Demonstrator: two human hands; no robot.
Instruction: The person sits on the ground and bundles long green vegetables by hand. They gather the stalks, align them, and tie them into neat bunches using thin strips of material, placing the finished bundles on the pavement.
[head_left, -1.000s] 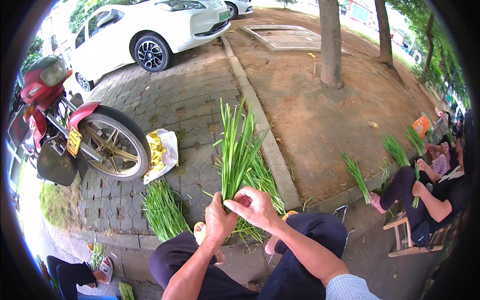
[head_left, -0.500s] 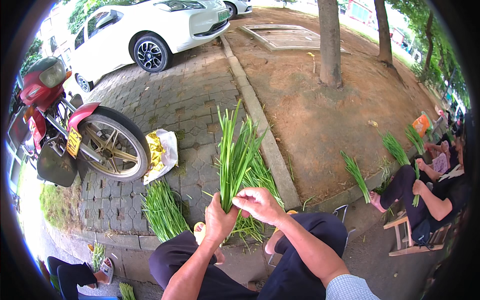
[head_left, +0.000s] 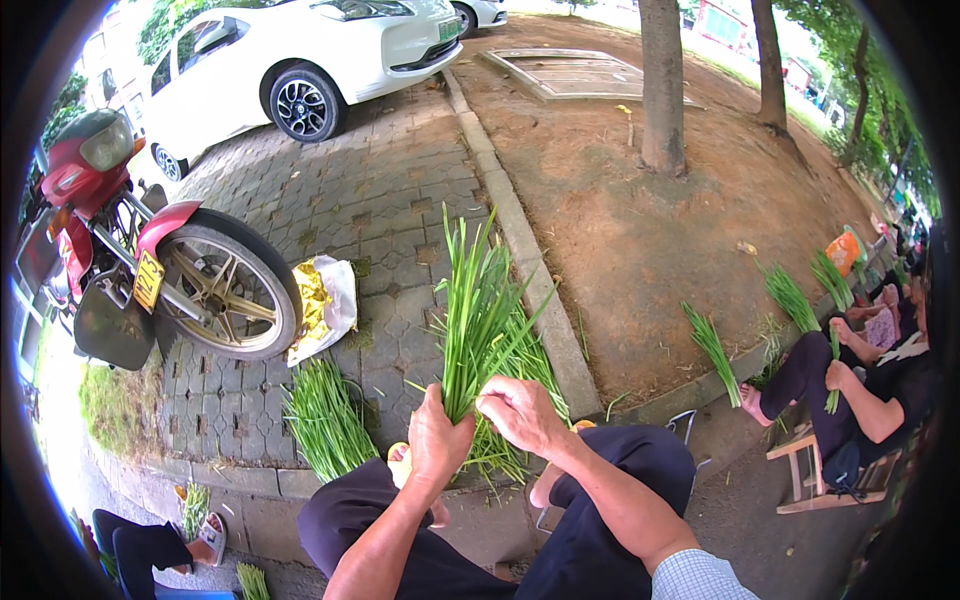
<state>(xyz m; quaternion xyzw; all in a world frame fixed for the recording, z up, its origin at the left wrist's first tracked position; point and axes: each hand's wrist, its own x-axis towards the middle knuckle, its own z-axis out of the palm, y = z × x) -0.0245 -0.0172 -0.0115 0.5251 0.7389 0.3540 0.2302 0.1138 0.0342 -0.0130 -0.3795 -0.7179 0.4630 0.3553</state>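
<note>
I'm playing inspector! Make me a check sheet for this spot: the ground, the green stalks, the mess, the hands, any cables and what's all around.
Surface: grey paving, with a kerb beside brown soil.
Job's things: green bundle held tips up; left pile and right pile lie on the paving.
Clutter: white-and-gold bag beside the motorcycle.
Hands: left hand closed around the bundle; right hand beside it, fingertips bent in; whether they pinch a stalk is unclear.
Cables: nothing seen.
Surroundings: white car, tree trunk, seated person at right.
</note>
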